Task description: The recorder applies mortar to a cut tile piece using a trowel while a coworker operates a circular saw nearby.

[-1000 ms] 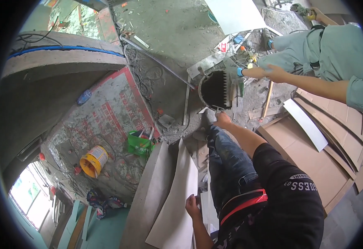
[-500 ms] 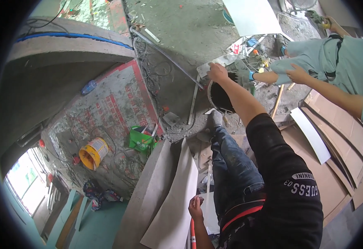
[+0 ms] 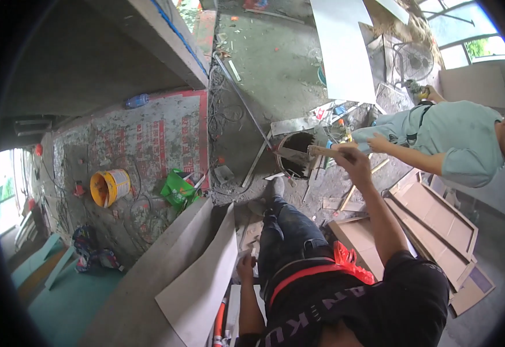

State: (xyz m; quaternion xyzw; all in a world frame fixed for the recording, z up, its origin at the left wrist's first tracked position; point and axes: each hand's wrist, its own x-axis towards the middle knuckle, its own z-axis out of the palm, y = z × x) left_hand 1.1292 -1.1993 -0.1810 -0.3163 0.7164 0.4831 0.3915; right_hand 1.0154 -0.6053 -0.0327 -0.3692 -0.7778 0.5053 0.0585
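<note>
One right hand [image 3: 355, 165], raised, is closed around the tan handle of one flat grey-bladed hand tool [image 3: 316, 151]; the blade lies over the mouth of one round, dark-insided bucket [image 3: 296, 140] on the floor; one left hand [image 3: 245, 269] hangs low with fingers curled, and I cannot tell whether it holds anything; just beside it leans one curved off-white sheet [image 3: 206, 280].

Around the bucket, one long grey metal pole [image 3: 244, 101] ends near the rim, and one co-worker in pale green clothes [image 3: 457, 133] crouches close on the right, a leg and forearm crowding that side; several brown panels [image 3: 431, 214] lie nearer the wearer.

Farther left are one green bag [image 3: 177, 189], one yellow bucket [image 3: 122, 184] on its side, and one blue-tinted plastic bottle [image 3: 137, 101]; beyond stand one large white board [image 3: 345, 52] and one round caged fan [image 3: 417, 61].
</note>
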